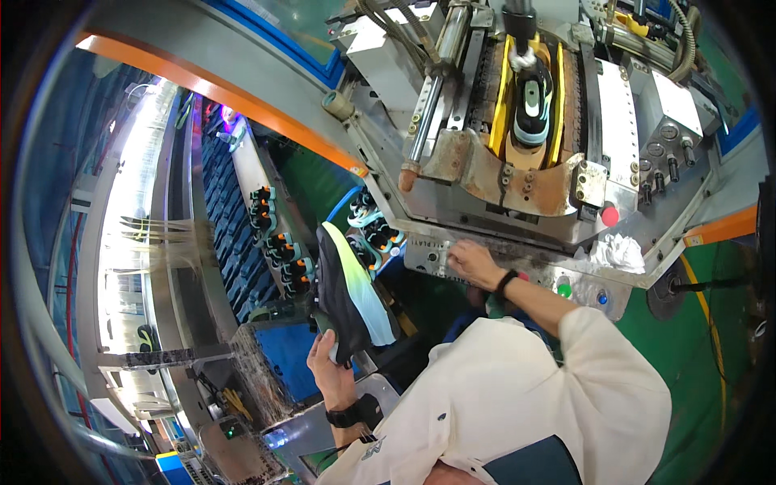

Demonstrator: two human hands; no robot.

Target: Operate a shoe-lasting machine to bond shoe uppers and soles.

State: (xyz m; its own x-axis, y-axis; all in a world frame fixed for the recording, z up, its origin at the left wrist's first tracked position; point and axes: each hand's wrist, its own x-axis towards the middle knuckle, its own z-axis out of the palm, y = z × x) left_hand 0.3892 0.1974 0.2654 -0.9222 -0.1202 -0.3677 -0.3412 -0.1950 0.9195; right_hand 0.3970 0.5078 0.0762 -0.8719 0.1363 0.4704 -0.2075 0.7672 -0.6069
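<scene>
My left hand [330, 373] grips the lower end of a shoe [339, 283], its thumb along the side. The shoe is held tilted on its side, with a black upper and a thick sole fading from yellow-green to light blue. My right hand [477, 263] is at the control panel [420, 257] on the machine's front edge. Its fingers are curled against the panel, and whatever they touch is hidden. Beyond it, another shoe [532, 109], black with light blue, sits in the press [517, 182] between yellow side pads, under a dark vertical rod.
Green [563, 289] and blue [602, 298] buttons lie right of my right hand, near a crumpled white cloth [618, 253]. At left, a conveyor [230, 234] runs beside a ledge with several shoes [283, 250]. More shoes [373, 226] stand beside the machine.
</scene>
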